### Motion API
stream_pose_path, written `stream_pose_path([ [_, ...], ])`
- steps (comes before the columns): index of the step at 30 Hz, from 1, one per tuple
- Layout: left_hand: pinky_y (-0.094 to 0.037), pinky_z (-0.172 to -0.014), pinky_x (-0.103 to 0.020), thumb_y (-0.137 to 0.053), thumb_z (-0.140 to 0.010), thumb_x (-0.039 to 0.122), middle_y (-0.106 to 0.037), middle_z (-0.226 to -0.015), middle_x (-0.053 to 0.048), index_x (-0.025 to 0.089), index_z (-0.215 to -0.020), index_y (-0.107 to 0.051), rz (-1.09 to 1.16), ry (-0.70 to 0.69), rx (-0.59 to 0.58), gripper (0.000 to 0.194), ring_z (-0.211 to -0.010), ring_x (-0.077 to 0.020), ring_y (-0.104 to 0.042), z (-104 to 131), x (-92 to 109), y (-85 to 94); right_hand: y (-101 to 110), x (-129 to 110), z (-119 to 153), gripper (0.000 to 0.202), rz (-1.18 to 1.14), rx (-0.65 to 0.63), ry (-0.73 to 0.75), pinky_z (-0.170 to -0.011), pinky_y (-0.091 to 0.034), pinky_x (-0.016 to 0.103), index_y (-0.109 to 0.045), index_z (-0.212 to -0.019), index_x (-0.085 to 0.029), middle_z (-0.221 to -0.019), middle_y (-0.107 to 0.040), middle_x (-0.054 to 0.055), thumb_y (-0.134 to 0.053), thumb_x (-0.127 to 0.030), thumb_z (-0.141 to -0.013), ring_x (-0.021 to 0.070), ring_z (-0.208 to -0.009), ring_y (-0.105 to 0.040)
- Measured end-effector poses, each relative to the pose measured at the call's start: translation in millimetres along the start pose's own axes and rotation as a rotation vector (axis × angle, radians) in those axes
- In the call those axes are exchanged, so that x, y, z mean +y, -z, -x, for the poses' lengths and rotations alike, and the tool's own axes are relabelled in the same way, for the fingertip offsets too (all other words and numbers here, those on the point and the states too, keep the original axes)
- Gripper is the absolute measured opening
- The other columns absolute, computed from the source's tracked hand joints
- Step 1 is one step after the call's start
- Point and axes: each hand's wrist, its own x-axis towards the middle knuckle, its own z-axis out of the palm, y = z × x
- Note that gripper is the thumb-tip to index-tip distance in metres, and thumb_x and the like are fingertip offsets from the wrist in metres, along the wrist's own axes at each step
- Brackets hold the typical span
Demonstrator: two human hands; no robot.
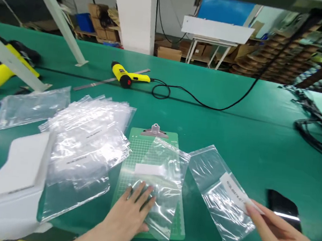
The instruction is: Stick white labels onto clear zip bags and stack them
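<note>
While the left hand presses flat, fingers spread, on a clear zip bag over the green clipboard, steadying it, the right hand pinches a white label on the neighbouring bag.

— What do the person's arms look like?
— Both hands are bare: the left hand and the right hand wear no gloves or rings that can be seen.
— Sleeves?
— None show; the left forearm is uncovered down to the picture's lower edge. Something thin sits at the left wrist, perhaps a band, but it is too small to tell.
— Nails?
— Short and plain, unpainted as far as can be seen.
</note>
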Motion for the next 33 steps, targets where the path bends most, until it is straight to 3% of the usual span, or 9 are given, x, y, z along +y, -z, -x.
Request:
stream_pose_path([
  [5,-0.046,-0.084,-0.051,-0.053,-0.075,0.060,-0.040,-0.137,-0.015,0.019,-0.131,-0.041,0.124,-0.008,0.022,0.071,-0.116,-0.0371,-0.045,5.2,-6.9,22.2,-101.5,-5.3,28.5,0.030,-0.579,-0.318,-0.269,-0.065,-0.057,0.026,-0.073,-0.070,-0.023,-0.071,-0.072,0.004,-0.083,-0.039,-0.046,0.0202,-0.069,-0.068],
  [10,-0.031,-0.098,-0.057,-0.057,-0.084,0.028,-0.028,-0.144,-0.010,0.017,-0.133,-0.034,0.031,0.031,0.189,0.056,-0.129,-0.0330,-0.026,-34.5,-64.6,51.5,-157.3,-5.8,32.0,0.021,-0.766,-0.394,-0.311,-0.087,-0.050,0.035,-0.073,-0.073,-0.026,-0.081,-0.072,0.003,-0.080,-0.035,-0.056,0.0196,-0.085,-0.066],
  [12,-0.018,-0.102,-0.061,-0.054,-0.085,0.031,-0.022,-0.146,-0.009,0.019,-0.138,-0.024,-0.015,-0.009,0.223,0.061,-0.134,-0.0328,-0.013,-50.7,-90.6,53.3,-160.4,-5.6,27.4,0.018,-0.769,-0.388,-0.279,-0.083,-0.052,0.040,-0.072,-0.072,-0.027,-0.080,-0.072,0.003,-0.079,-0.035,-0.057,0.0204,-0.081,-0.066],
  [15,-0.011,-0.103,-0.062,-0.054,-0.083,0.043,-0.029,-0.144,-0.010,0.020,-0.137,-0.026,-0.043,0.004,0.235,0.066,-0.132,-0.0350,-0.016,-57.6,-111.7,49.0,-149.1,-12.0,20.0,0.016,-0.577,-0.376,-0.112,-0.067,-0.056,0.040,-0.073,-0.074,-0.028,-0.077,-0.072,0.005,-0.076,-0.036,-0.060,0.0218,-0.070,-0.066],
  [20,-0.021,-0.100,-0.057,-0.060,-0.077,0.047,-0.041,-0.134,-0.014,0.019,-0.132,-0.035,-0.067,0.096,0.242,0.066,-0.123,-0.0336,-0.034,-40.5,-115.6,44.5,-108.0,-46.7,0.6,0.019,0.160,-0.684,0.713,-0.059,-0.054,0.032,-0.071,-0.090,-0.032,-0.079,-0.071,0.003,-0.062,-0.026,-0.075,0.0210,-0.068,-0.064],
  [22,-0.022,-0.099,-0.059,-0.058,-0.077,0.051,-0.038,-0.136,-0.013,0.020,-0.133,-0.034,-0.063,0.098,0.231,0.068,-0.125,-0.0341,-0.030,-37.4,-119.6,44.3,-95.0,-59.1,-10.8,0.021,0.309,-0.623,0.953,-0.060,-0.052,0.031,-0.070,-0.094,-0.032,-0.083,-0.070,0.002,-0.057,-0.025,-0.080,0.0198,-0.071,-0.064],
  [25,-0.016,-0.101,-0.061,-0.049,-0.078,0.059,-0.031,-0.142,-0.014,0.018,-0.137,-0.025,-0.036,0.112,0.214,0.076,-0.129,-0.0347,-0.022,-38.5,-129.5,44.5,-86.0,-68.0,-21.1,0.022,0.446,-0.447,1.065,-0.062,-0.050,0.030,-0.068,-0.097,-0.031,-0.086,-0.068,0.000,-0.056,-0.020,-0.081,0.0186,-0.073,-0.062],
  [29,-0.010,-0.102,-0.062,-0.041,-0.074,0.068,-0.027,-0.143,-0.016,0.014,-0.140,-0.012,0.046,0.144,0.185,0.090,-0.131,-0.0345,-0.019,-38.9,-140.4,51.3,-89.4,-70.8,-13.2,0.019,0.385,-0.260,0.831,-0.060,-0.048,0.031,-0.068,-0.095,-0.030,-0.083,-0.069,-0.001,-0.060,-0.023,-0.080,0.0200,-0.074,-0.062],
  [33,-0.006,-0.101,-0.064,-0.039,-0.071,0.073,-0.019,-0.146,-0.014,0.014,-0.141,-0.004,0.140,0.148,0.135,0.098,-0.134,-0.0341,-0.009,-35.3,-148.3,60.4,-106.2,-64.8,-2.3,0.022,0.109,-0.285,0.182,-0.056,-0.051,0.034,-0.073,-0.080,-0.027,-0.070,-0.070,0.002,-0.074,-0.041,-0.063,0.0220,-0.063,-0.063],
])
